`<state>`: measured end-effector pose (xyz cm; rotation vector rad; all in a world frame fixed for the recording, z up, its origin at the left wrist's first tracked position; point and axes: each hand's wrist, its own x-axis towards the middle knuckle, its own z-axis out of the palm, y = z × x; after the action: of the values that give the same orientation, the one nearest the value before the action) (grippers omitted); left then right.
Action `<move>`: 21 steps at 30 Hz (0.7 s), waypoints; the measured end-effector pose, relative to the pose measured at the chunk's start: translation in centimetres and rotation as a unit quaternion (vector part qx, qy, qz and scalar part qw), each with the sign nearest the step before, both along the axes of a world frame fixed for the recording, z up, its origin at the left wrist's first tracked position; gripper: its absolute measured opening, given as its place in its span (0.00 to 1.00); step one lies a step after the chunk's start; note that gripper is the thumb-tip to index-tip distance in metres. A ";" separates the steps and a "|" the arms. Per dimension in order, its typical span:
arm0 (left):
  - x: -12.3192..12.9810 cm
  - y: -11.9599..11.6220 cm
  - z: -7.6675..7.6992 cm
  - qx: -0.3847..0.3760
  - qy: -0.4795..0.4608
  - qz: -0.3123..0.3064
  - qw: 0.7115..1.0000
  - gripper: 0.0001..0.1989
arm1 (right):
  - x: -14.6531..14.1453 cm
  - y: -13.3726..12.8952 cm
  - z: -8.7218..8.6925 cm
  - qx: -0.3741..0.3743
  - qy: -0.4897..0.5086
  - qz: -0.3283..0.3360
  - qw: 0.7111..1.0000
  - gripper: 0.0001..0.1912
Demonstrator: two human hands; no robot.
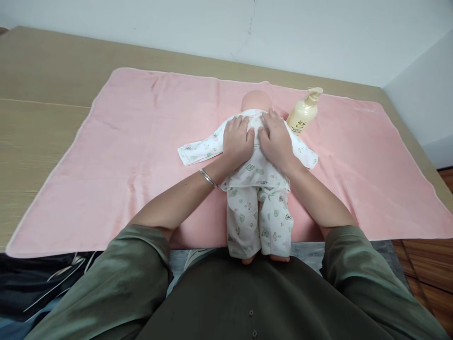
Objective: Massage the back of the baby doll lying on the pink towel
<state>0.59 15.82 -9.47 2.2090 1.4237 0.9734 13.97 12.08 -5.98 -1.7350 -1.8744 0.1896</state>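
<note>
One doll [257, 182], left hand [238, 139] and right hand [277, 140] resting on its upper body

Both are spread on the patterned top [257, 163], thumbs apart from fingers; the doll lies on a pink blanket [155, 137], head far, feet past the near edge; a pump bottle [303, 113] is near its head, right; a bracelet [208, 178] circles the left wrist.
</note>
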 end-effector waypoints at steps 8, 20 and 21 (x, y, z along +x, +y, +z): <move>-0.1 0.0 0.4 -0.008 0.019 0.007 1.000 0.30 | -0.1 0.2 -0.6 -0.007 -0.012 0.015 1.000 0.25; -0.1 0.4 0.1 -0.008 0.009 0.002 1.000 0.26 | -1.0 0.0 -0.9 -0.009 -0.041 0.009 0.999 0.24; -0.2 0.4 0.1 -0.010 0.007 0.000 1.000 0.26 | -1.1 0.0 -0.9 -0.014 -0.044 0.009 0.999 0.24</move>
<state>0.42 16.26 -9.34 2.2065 1.4326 0.9419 12.83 12.03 -6.87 -1.7713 -1.9600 0.1512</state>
